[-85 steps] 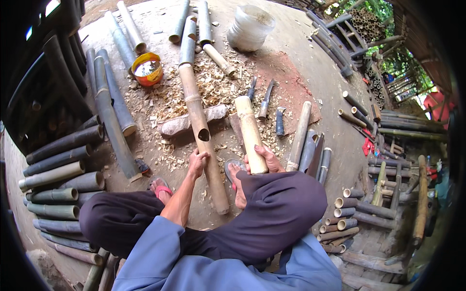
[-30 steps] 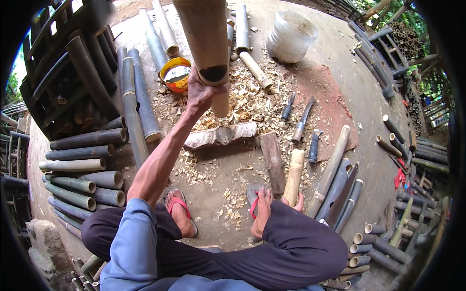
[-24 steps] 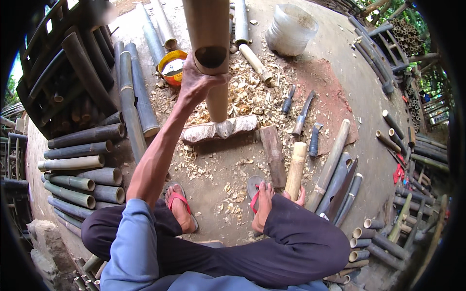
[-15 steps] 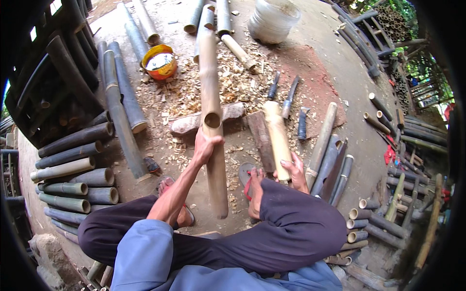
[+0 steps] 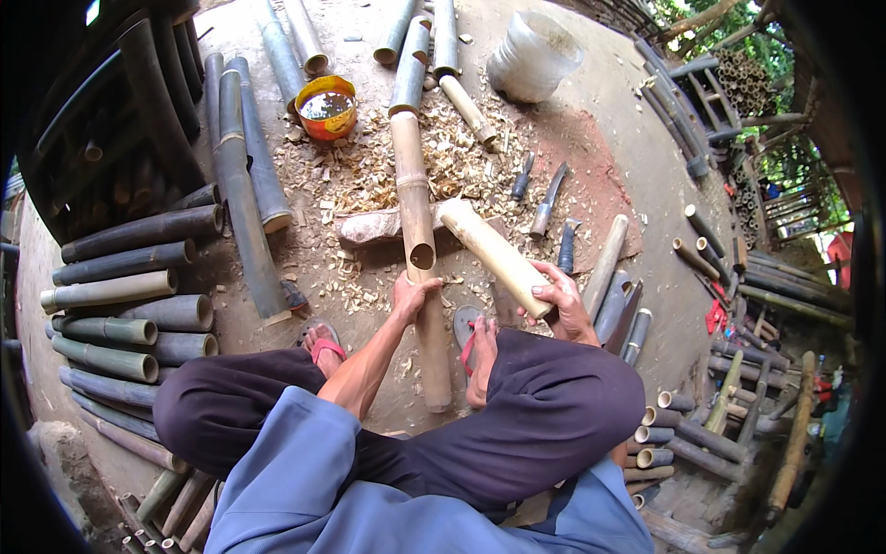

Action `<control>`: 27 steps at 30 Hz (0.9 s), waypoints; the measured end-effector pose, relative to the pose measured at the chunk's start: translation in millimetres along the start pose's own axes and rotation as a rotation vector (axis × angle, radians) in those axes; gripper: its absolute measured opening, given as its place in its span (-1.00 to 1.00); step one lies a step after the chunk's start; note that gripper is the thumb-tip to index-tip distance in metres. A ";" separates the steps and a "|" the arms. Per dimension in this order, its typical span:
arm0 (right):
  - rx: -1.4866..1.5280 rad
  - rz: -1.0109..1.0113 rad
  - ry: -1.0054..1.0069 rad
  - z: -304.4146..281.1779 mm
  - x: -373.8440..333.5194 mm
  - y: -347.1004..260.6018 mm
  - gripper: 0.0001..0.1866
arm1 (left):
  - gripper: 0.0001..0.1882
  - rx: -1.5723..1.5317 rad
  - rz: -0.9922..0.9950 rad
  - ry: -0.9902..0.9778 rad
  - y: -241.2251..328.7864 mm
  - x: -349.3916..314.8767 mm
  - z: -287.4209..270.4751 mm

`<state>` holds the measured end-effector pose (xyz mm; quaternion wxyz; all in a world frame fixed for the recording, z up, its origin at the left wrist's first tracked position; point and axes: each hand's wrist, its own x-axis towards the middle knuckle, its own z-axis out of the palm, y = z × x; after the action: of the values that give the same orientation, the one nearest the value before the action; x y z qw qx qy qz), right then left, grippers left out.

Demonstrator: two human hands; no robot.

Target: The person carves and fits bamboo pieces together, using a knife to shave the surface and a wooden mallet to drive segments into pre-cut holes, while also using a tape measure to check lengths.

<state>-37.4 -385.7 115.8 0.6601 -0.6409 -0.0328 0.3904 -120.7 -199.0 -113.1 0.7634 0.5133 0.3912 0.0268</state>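
Observation:
My left hand [image 5: 412, 297] grips a long tan bamboo pole [image 5: 413, 198] just below a round hole cut in its side. That pole leans across a pinkish stone block [image 5: 369, 227], its near end between my feet. In my right hand [image 5: 565, 300] is a shorter, pale scraped bamboo piece [image 5: 494, 258], held near its lower end. It slants up to the left, its far end close beside the pole, over the block. Whether the two touch I cannot tell. Past the right hand lie a knife [image 5: 549, 200] and two dark-handled tools, one a dark-wrapped tool [image 5: 568, 245].
Wood shavings [image 5: 369, 175] cover the ground ahead. An orange-yellow bowl [image 5: 327, 109] of liquid stands at the upper left, a cloudy plastic container [image 5: 533, 57] at the upper right. Stacked bamboo tubes [image 5: 138, 249] line the left; more bamboo pieces [image 5: 607, 254] lie by my right knee.
The pale bamboo piece has swung from near upright to a leftward slant over the block, raised by my right hand. The long pole's upper end has lowered away from me, still in my left hand.

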 end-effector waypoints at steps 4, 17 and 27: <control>-0.087 -0.074 0.113 5.6 -32.9 -28.2 -0.32 | -0.37 0.115 -0.001 -0.001 -4.6 8.3 7.4; -0.764 -0.390 0.067 95.8 68.8 -83.3 -0.63 | -0.49 0.067 -0.029 0.009 -15.2 32.5 -15.0; -1.227 -0.811 -0.075 211.0 310.2 -115.7 -0.54 | -0.44 0.096 0.016 0.000 3.6 -1.0 -1.2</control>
<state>117.6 -25.0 112.1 0.2736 -0.8188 -0.5024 0.0487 -120.9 -196.9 -109.9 0.7377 0.5525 0.3877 0.0141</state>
